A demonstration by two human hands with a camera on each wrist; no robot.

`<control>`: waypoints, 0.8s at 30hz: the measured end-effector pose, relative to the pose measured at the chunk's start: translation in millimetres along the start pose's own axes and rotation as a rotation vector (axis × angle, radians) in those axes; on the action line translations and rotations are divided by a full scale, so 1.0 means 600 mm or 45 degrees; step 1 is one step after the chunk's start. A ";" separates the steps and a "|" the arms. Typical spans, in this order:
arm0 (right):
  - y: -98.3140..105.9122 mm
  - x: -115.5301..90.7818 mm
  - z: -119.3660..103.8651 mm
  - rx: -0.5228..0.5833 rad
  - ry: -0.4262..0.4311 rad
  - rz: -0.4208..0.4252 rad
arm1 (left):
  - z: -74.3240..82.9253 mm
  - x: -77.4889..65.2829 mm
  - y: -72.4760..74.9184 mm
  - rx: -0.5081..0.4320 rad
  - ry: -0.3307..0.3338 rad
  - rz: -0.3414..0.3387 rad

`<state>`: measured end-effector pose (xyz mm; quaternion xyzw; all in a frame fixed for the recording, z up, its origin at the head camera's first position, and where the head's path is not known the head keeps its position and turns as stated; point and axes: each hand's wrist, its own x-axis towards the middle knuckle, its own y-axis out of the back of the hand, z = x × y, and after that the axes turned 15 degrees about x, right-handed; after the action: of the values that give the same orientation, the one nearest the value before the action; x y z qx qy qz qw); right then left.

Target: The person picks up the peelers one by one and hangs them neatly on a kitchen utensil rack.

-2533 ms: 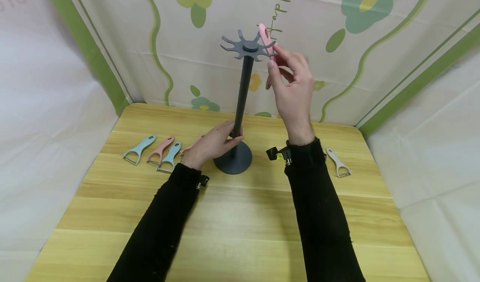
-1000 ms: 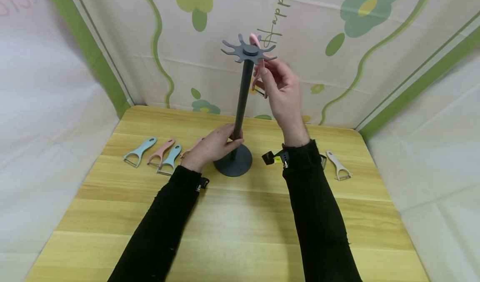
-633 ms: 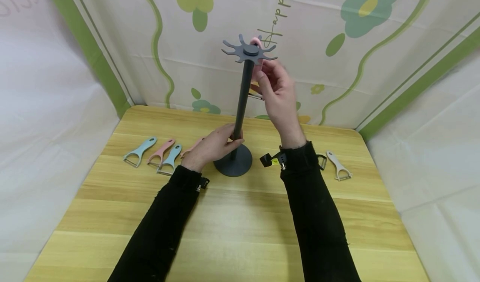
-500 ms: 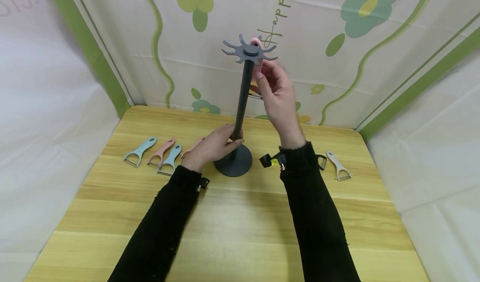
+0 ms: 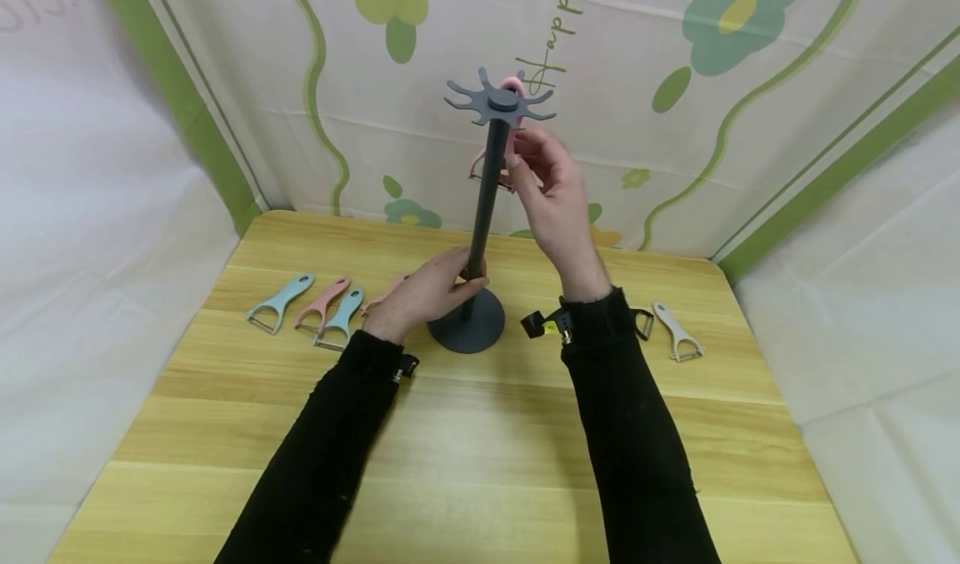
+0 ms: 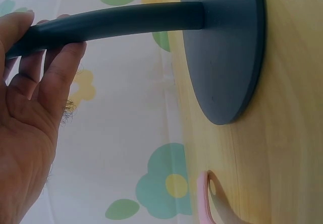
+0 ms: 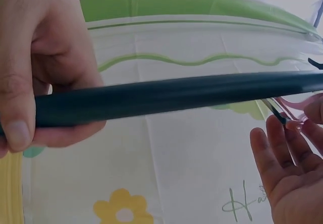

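Observation:
A dark grey utensil stand (image 5: 487,193) rises from a round base (image 5: 468,332), topped by a ring of curved hooks (image 5: 501,102). My left hand (image 5: 422,296) grips its pole low down; the left wrist view shows thumb and fingers round the pole (image 6: 126,23). With thumb and fingers, my right hand (image 5: 558,202) pinches a pink peeler (image 5: 513,86) upright behind the pole. The handle's looped end is at a rear hook; whether the hook passes through the hole, I cannot tell. Its blade end hangs below, partly hidden by the pole, with pink also in the right wrist view (image 7: 298,104).
Left on the wooden table (image 5: 450,464) lie a blue peeler (image 5: 281,301), a pink one (image 5: 324,301), another blue one (image 5: 342,314) and a pink one (image 5: 386,291) half under my left hand. At right are a white peeler (image 5: 677,331) and a black peeler (image 5: 645,322), mostly hidden by my sleeve.
My right hand has brought the pink peeler left and down from beside the hooks to behind the pole, and its blade end has swung leftward. The left hand keeps its grip.

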<state>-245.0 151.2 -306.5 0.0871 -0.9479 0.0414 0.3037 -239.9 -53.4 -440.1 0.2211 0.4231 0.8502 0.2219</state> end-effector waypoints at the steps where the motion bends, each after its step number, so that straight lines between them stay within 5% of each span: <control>1: 0.002 -0.001 0.000 -0.005 -0.011 0.002 | 0.000 0.000 0.000 -0.003 0.002 -0.001; 24: 0.084 -0.061 0.017 -0.221 -0.186 0.088 | 0.000 -0.003 0.000 -0.002 0.008 -0.003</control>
<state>-231.4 204.3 -337.4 0.0306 -0.9700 -0.0367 0.2384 -238.4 -54.1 -440.4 0.2178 0.4233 0.8510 0.2219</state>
